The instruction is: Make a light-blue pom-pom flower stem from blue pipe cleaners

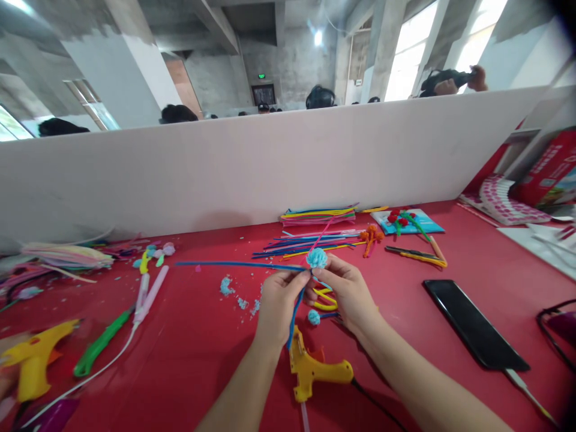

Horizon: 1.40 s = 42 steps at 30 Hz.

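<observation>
My left hand [278,303] is closed around a blue pipe cleaner [234,264] that runs off to the left and also hangs down below the fist. My right hand [344,291] pinches the stem just under a light-blue fluffy pompom flower [317,258] held between both hands above the red table [189,336]. A second small blue pompom [314,317] and yellow loops [324,299] lie under my hands. A yellow glue gun [310,369] rests on the table just below my wrists.
Bundles of coloured pipe cleaners [317,216] lie by the white partition [252,162]. A black phone [474,327] lies at right, another yellow glue gun [31,360] and green scissors [101,345] at left. Blue fluff scraps [227,287] dot the table. Heads of other people show beyond the partition.
</observation>
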{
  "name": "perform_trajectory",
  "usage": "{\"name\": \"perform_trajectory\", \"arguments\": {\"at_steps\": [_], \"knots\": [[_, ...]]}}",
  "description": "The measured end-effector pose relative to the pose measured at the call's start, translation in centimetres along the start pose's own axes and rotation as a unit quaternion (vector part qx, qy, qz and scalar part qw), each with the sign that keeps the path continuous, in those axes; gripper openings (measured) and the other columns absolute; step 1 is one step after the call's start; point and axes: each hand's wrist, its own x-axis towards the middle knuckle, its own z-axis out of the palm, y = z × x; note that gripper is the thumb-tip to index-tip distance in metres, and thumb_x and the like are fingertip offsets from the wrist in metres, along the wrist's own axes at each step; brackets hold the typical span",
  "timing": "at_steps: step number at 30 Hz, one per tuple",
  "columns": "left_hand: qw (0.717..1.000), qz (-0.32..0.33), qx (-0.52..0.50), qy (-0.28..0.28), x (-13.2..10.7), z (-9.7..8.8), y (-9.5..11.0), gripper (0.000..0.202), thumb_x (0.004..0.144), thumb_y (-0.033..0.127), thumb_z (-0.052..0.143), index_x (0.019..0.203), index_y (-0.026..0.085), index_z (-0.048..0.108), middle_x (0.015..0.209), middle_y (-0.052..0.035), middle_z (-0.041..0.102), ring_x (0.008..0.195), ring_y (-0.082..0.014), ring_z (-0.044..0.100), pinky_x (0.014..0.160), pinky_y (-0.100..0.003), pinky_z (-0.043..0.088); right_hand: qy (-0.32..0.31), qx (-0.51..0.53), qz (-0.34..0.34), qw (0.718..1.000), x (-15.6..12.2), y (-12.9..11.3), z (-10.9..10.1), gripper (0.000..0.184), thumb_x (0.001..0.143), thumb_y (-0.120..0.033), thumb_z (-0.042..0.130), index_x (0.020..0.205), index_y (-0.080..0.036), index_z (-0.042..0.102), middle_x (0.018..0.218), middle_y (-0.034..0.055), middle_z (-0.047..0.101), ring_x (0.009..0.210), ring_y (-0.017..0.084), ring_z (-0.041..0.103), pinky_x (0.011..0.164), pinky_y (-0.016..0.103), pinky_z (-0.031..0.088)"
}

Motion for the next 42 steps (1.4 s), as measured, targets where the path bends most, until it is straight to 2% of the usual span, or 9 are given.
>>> {"name": "perform_trajectory", "arguments": {"at_steps": [8,10,15,22,25,29,35,39,42], "knots": [[0.949,-0.223,-0.22,0.011,-0.2,0.3,0.6,0.007,0.067,0.018,0.063,0.066,0.012,0.062,0.054,0.0024,0.056,0.04,-0.0016,0.044,0.039,-0.011,0.035,0.032,0.047,0.006,0.998,0.0,0.9,0.0,0.005,0.071,-0.021,0.068,0.074,-0.019,0.065,0.066,-0.0019,0.059,0.058,0.011,0.053,0.061,0.025,0.044],[0.95,-0.217,-0.226,0.001,-0.2,0.5,0.4,0.008,0.067,0.019,0.063,0.065,0.012,0.061,0.054,0.0027,0.054,0.04,-0.0014,0.042,0.038,-0.011,0.032,0.012,0.076,0.031,0.997,0.0,1.1,0.1,0.005,0.072,-0.023,0.066,0.074,-0.019,0.064,0.06,-0.0022,0.057,0.052,0.012,0.052,0.055,0.026,0.044],[0.995,0.043,0.004,0.093,-0.3,0.7,-0.6,0.015,0.076,0.028,0.059,0.067,0.016,0.059,0.054,0.0024,0.055,0.049,-0.0084,0.05,0.049,-0.019,0.042,0.053,0.112,0.04,0.992,0.0,1.7,0.7,0.012,0.073,-0.026,0.067,0.067,-0.018,0.062,0.058,-0.0029,0.055,0.051,0.011,0.052,0.054,0.025,0.044],[0.881,0.363,0.285,0.103,-0.2,0.2,-2.2,0.008,0.08,0.017,0.054,0.073,0.019,0.058,0.072,-0.0017,0.058,0.071,-0.0138,0.054,0.069,-0.026,0.045,0.136,0.078,-0.002,0.988,-0.3,2.3,0.8,0.009,0.067,-0.021,0.072,0.07,-0.018,0.064,0.067,-0.0038,0.06,0.063,0.01,0.051,0.064,0.021,0.042],[0.914,0.304,0.246,0.107,-0.4,0.5,-1.9,0.006,0.079,0.019,0.055,0.074,0.019,0.058,0.072,-0.0008,0.058,0.068,-0.0128,0.055,0.066,-0.024,0.046,0.124,0.076,-0.011,0.989,-0.3,2.2,0.7,0.008,0.069,-0.02,0.071,0.069,-0.017,0.063,0.065,-0.0038,0.06,0.059,0.009,0.05,0.061,0.021,0.042],[0.992,0.088,0.066,0.063,-0.7,0.9,-0.8,0.01,0.079,0.025,0.056,0.074,0.016,0.059,0.058,0.0022,0.056,0.051,-0.0097,0.052,0.052,-0.021,0.043,0.07,0.062,-0.022,0.995,-0.2,1.8,0.7,0.01,0.075,-0.023,0.066,0.068,-0.018,0.06,0.056,-0.0047,0.055,0.047,0.01,0.049,0.05,0.023,0.04],[0.99,-0.098,-0.098,-0.005,-0.6,0.5,0.8,0.018,0.074,0.029,0.061,0.067,0.013,0.058,0.056,0.002,0.055,0.042,-0.0054,0.046,0.038,-0.016,0.034,0.011,0.064,0.016,0.998,-0.1,1.2,0.1,0.007,0.077,-0.023,0.064,0.074,-0.018,0.059,0.056,-0.0037,0.057,0.042,0.011,0.054,0.047,0.024,0.043],[0.987,-0.113,-0.118,0.01,-0.7,0.6,0.7,0.017,0.072,0.028,0.063,0.066,0.013,0.057,0.055,0.0032,0.054,0.04,-0.0032,0.043,0.037,-0.013,0.03,-0.013,0.108,0.047,0.993,0.0,1.0,0.3,0.01,0.074,-0.025,0.066,0.071,-0.017,0.06,0.054,-0.0023,0.058,0.042,0.013,0.055,0.045,0.025,0.044],[0.997,-0.019,-0.056,0.055,-0.7,0.8,-0.1,0.017,0.075,0.028,0.062,0.067,0.014,0.057,0.057,0.0026,0.056,0.044,-0.0049,0.046,0.041,-0.015,0.037,0.016,0.144,0.058,0.988,0.0,1.4,0.6,0.014,0.071,-0.027,0.068,0.066,-0.017,0.059,0.054,-0.0033,0.056,0.044,0.011,0.053,0.046,0.024,0.043]]}}
